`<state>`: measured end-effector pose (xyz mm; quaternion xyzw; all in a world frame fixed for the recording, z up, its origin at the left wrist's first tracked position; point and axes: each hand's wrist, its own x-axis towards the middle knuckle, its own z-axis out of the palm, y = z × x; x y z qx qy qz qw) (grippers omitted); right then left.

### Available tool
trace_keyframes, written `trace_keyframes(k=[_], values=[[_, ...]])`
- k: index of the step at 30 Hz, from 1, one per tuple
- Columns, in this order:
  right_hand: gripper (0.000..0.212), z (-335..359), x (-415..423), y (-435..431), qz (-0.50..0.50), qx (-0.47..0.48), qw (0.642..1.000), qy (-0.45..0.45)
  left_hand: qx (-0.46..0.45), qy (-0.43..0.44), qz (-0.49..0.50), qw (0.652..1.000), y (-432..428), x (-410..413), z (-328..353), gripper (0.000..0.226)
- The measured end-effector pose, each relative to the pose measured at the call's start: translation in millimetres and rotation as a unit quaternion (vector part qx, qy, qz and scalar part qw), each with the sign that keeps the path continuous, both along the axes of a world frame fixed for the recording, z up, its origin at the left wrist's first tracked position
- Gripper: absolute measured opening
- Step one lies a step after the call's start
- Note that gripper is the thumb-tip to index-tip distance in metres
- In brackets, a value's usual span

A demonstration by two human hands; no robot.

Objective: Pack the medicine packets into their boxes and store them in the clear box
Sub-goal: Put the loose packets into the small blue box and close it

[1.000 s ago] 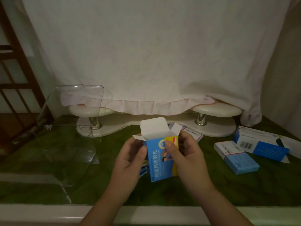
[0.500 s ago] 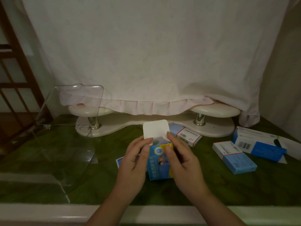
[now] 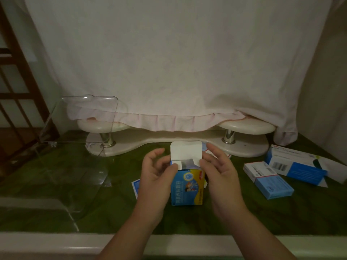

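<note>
A blue and yellow medicine box (image 3: 187, 188) stands upright on the green table (image 3: 244, 218), its white top flap (image 3: 185, 152) raised. My left hand (image 3: 155, 177) holds its left side, the thumb pressing a small side flap inward. My right hand (image 3: 219, 173) holds the right side, fingers at the flap's edge. What is inside the box is hidden. A clear box (image 3: 62, 158) stands open at the left. A blue packet (image 3: 135, 185) peeks out behind my left hand.
A small light-blue box (image 3: 268, 180) and a longer blue and white box (image 3: 294, 166) lie at the right. A red-edged white box (image 3: 223, 154) lies behind my right hand. A cream stand (image 3: 176, 139) under a white cloth (image 3: 169, 62) lines the back.
The box has come down from the air onto the table. Its side flaps have been folded inward while the top flap stays up.
</note>
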<state>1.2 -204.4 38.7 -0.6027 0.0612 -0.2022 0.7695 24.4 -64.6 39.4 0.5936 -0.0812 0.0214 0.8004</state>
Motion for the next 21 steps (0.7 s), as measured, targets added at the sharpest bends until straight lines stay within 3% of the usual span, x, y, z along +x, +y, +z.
trace_keyframes(k=[4, 11, 14, 21], values=[[0.028, 1.9, -2.6, 3.1, 0.007, 0.038, 0.999, 0.0, 0.02, -0.016, -0.027, 0.999, -2.2, -2.1, -0.6, 0.048], [0.035, 7.6, -6.5, 5.4, -0.002, -0.012, 1.0, -0.021, 0.017, -0.04, -0.034, 0.998, 0.8, -0.5, -1.3, 0.033], [0.019, 4.1, -8.3, 0.1, 0.011, -0.005, 1.0, -0.019, 0.033, -0.066, -0.041, 0.996, 5.5, 2.0, -4.5, 0.032], [0.03, -6.3, -14.4, -6.1, 0.033, -0.065, 0.997, -0.038, 0.058, -0.106, -0.058, 0.991, 15.9, 9.6, -12.7, 0.032]])
